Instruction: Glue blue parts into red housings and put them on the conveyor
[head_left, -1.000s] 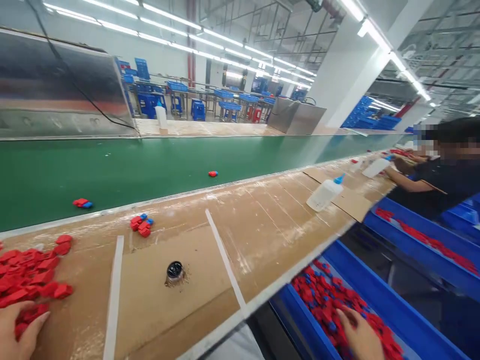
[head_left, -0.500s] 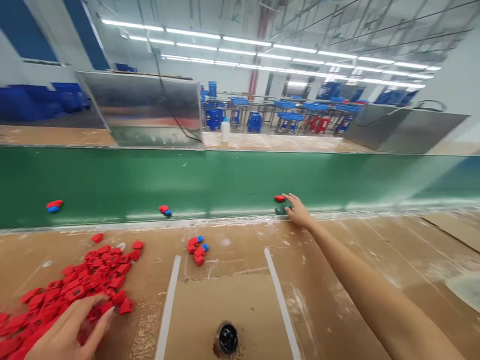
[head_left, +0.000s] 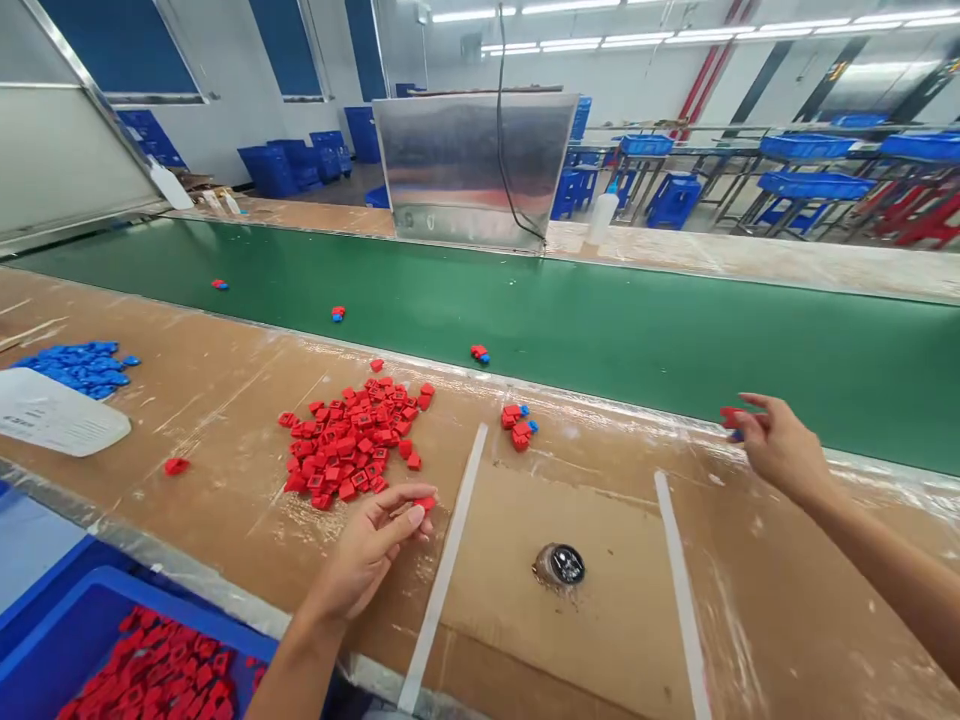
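Between the thumb and fingers of my left hand [head_left: 367, 550] is a small red plastic piece [head_left: 425, 503], held beside the left white tape strip. A pile of similar red pieces [head_left: 349, 445] lies just beyond that hand. My right hand [head_left: 784, 450] pinches a red-and-blue piece [head_left: 730, 418] at the near edge of the green belt [head_left: 637, 340]. Joined red-and-blue pieces [head_left: 519, 428] rest on the table between the hands. An open small round pot of black stuff [head_left: 564, 565] stands on the cardboard sheet [head_left: 615, 640].
Several red-and-blue pieces, one a nearby assembly [head_left: 480, 354], lie along the belt. At left are blue pieces [head_left: 82, 368], a white scoop-like tray [head_left: 60, 415] and a blue bin [head_left: 90, 590] of red pieces. A metal panel [head_left: 472, 175] and white bottle [head_left: 602, 215] stand beyond.
The view has turned left. My left hand has come away from the red pile with one piece. My right hand has taken a red-and-blue piece and drawn it to the belt's near edge.
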